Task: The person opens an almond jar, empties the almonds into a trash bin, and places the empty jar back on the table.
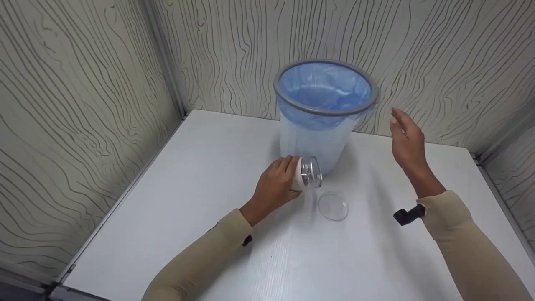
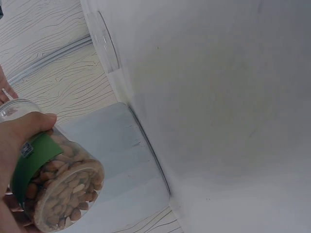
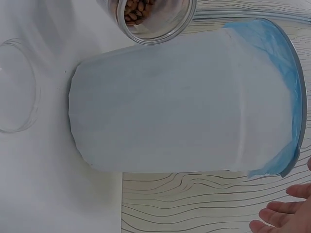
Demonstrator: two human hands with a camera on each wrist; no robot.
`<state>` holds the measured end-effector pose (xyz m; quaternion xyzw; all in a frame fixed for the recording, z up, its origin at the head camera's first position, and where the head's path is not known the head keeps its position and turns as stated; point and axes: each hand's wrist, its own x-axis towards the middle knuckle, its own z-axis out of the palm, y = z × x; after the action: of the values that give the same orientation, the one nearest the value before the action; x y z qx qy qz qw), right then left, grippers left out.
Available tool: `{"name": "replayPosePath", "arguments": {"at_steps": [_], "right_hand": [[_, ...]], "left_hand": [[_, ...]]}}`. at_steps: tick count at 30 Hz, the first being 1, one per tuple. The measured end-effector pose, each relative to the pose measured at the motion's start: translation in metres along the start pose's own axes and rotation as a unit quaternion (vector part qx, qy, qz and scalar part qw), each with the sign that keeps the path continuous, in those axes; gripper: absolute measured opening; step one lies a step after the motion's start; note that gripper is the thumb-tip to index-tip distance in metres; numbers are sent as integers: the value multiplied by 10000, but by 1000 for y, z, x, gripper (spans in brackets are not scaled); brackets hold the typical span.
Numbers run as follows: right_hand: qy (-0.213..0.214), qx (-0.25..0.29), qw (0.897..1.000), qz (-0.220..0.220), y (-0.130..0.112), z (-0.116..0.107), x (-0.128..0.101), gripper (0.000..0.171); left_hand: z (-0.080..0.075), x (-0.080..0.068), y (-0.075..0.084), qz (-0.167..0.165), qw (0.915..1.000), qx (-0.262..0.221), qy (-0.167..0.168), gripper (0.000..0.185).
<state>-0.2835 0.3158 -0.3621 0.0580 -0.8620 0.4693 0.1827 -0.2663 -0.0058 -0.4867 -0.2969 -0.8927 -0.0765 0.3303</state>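
Here the left hand [image 1: 273, 184] is wrapped round a clear plastic jar [image 1: 307, 173], fingers and thumb curled about its labelled body, so the jar lies tilted on its side with the open mouth turned toward the bin [image 1: 324, 119]. The left wrist view shows it holds nuts [image 2: 65, 199] behind a green label [image 2: 34, 160]; the tilt seems meant to bring the mouth forward, though nothing is spilling. Its lid [image 1: 333, 206], a clear disc, lies flat on the white table [image 1: 188, 217] just beside the jar, likely set aside within reach. The right hand [image 1: 407, 140] is raised near the bin's rim, fingers straight and apart, holding nothing. The bin stands upright against the back wall [image 1: 439, 62], lined with a blue bag [image 1: 324, 90].
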Motion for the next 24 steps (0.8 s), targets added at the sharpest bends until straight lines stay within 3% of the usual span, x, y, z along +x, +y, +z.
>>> {"name": "replayPosePath", "arguments": {"at_steps": [5, 12, 24], "right_hand": [[76, 13, 9999, -78, -9, -1, 9, 64], [-128, -149, 9988, -455, -15, 4, 22, 63], [-367, -332, 9953, -832, -19, 14, 42, 70]], "left_hand": [[3, -1, -1, 16, 10000, -18, 59, 91], [4, -2, -1, -6, 10000, -5, 21, 92], [-5, -2, -9, -153, 9999, -49, 11, 91]]}}
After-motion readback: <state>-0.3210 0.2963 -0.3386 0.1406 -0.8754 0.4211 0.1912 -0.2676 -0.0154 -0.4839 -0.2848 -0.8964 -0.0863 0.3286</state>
